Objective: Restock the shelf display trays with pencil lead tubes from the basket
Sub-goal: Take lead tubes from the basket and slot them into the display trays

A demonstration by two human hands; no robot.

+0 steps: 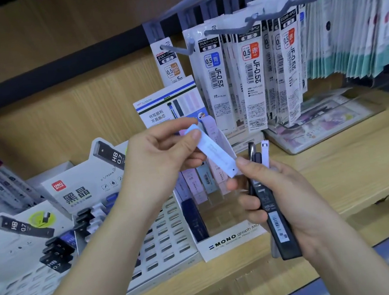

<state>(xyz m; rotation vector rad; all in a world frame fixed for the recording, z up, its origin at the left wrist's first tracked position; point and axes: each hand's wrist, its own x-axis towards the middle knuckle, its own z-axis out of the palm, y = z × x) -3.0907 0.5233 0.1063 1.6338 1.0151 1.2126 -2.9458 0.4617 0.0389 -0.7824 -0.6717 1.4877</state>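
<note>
1. Pale blue tube [214, 150]: long axis diagonal, cap up-left, base down-right, in air over MONO tray [229, 241] nr shelf [342, 176] front edge.
2. L hand [158, 167] fingers pinch its upper half; R hand [283, 197] thumb meets base.
3. R hand fingers also grip black tube [273, 216], upright.
4. Flat, white label.

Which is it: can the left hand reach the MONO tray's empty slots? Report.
Probably yes: the left hand, gripping a pale tube, hovers over the MONO tray; only the right hand, holding dark tubes, crowds its right side.
</note>
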